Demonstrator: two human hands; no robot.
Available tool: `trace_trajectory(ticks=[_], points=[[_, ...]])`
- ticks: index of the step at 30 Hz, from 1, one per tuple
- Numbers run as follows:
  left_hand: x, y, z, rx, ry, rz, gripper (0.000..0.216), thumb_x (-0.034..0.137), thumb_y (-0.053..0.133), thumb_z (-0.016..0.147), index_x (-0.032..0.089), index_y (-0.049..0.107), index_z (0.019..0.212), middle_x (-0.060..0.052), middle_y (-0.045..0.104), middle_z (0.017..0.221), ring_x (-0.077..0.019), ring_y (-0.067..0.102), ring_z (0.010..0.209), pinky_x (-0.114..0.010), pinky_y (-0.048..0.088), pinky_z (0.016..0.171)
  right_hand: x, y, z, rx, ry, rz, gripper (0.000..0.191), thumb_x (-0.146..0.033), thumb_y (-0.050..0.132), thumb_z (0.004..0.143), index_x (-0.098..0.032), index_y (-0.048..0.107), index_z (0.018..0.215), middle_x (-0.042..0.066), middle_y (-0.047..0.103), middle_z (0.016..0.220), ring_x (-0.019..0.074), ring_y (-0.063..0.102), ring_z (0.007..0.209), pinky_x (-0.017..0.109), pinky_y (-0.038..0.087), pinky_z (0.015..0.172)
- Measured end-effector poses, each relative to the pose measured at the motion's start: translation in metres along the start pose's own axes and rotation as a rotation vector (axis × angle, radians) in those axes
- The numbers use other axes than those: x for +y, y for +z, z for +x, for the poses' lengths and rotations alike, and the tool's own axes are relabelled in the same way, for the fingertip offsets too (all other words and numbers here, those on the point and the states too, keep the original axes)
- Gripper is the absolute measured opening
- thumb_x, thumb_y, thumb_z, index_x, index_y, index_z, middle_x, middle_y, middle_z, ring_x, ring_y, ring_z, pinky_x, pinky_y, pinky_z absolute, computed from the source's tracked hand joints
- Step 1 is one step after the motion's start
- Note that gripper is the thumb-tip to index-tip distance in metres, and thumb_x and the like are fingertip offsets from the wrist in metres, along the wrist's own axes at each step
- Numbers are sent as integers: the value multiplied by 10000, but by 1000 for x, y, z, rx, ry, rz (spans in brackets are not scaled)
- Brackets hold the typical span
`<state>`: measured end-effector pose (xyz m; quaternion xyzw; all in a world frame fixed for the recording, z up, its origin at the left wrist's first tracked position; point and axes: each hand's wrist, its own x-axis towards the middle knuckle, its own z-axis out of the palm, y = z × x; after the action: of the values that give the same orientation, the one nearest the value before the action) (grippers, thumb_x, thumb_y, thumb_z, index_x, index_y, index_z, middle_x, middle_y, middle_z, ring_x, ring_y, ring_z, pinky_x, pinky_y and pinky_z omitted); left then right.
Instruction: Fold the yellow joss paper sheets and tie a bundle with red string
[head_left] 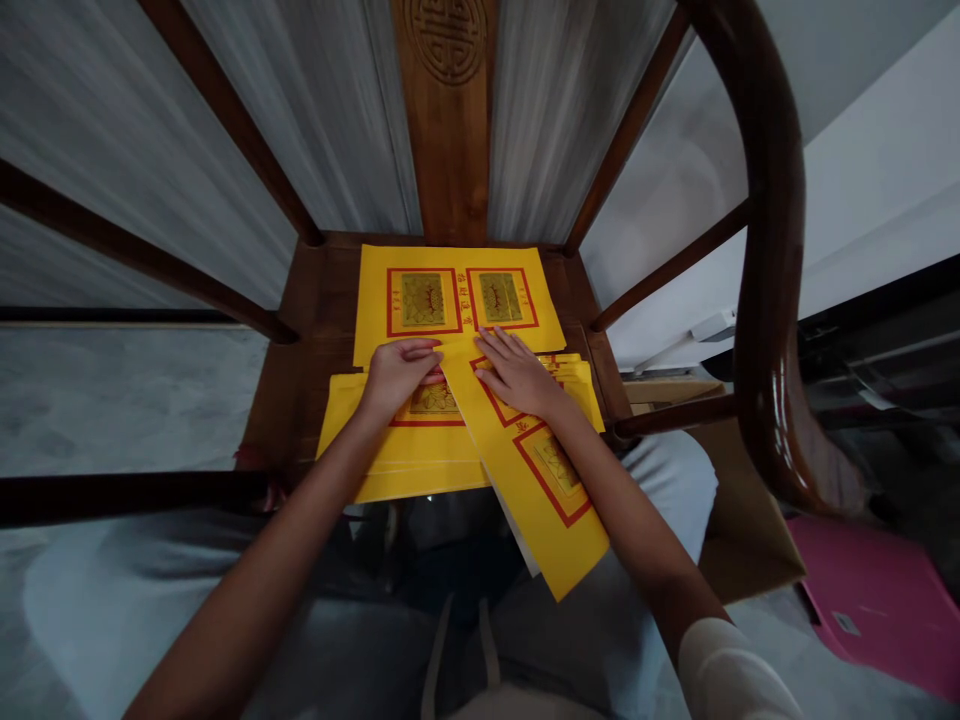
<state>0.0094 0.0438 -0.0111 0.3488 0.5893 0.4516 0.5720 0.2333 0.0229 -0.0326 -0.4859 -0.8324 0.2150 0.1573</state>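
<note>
Yellow paper sheets with red-framed gold prints lie on the seat of a dark wooden chair. One flat sheet rests at the back of the seat. A stack of yellow sheets lies nearer me. My left hand presses its curled fingers on the stack. My right hand lies flat with fingers stretched on a folded yellow strip that slants across the stack and overhangs the seat's front edge toward my lap.
The chair's carved backrest and curved arm rail surround the seat. A cardboard box and a pink sheet lie on the floor at the right. My knees in light trousers are below.
</note>
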Motion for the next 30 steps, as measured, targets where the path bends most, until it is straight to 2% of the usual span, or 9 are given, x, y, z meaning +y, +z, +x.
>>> trace_trajectory(ticks=[11,17,26,30], points=[[3,1,-4,-8,-1,20,251,45,826,740,87,794,985,-76,797,853,-147,763,644,-253,685,712,-11,-5,-1,-37,11,-149,706,-553,231,1106,-155,344,1678,46,269,1774,295,145,1679,517,150,1375],[8,4,-10,10,5,49,164,75,794,798,88,777,961,-68,789,844,-123,735,593,-236,674,664,-19,-4,-3,-33,16,-263,673,-501,215,1115,-158,335,1682,34,252,1781,301,147,1677,512,156,1375],[-1,4,-6,20,68,69,237,115,832,731,103,782,962,-57,779,876,-138,747,678,-246,668,698,-18,1,-3,-1,-15,-326,854,-679,317,1064,-88,301,1680,133,210,1784,371,95,1676,586,85,1368],[-2,3,-5,17,74,75,241,135,832,717,106,782,951,-55,774,850,-149,747,701,-256,669,715,-32,6,-28,-5,-139,-338,821,-647,319,1079,-69,338,1661,157,302,1754,311,183,1669,530,63,1382]])
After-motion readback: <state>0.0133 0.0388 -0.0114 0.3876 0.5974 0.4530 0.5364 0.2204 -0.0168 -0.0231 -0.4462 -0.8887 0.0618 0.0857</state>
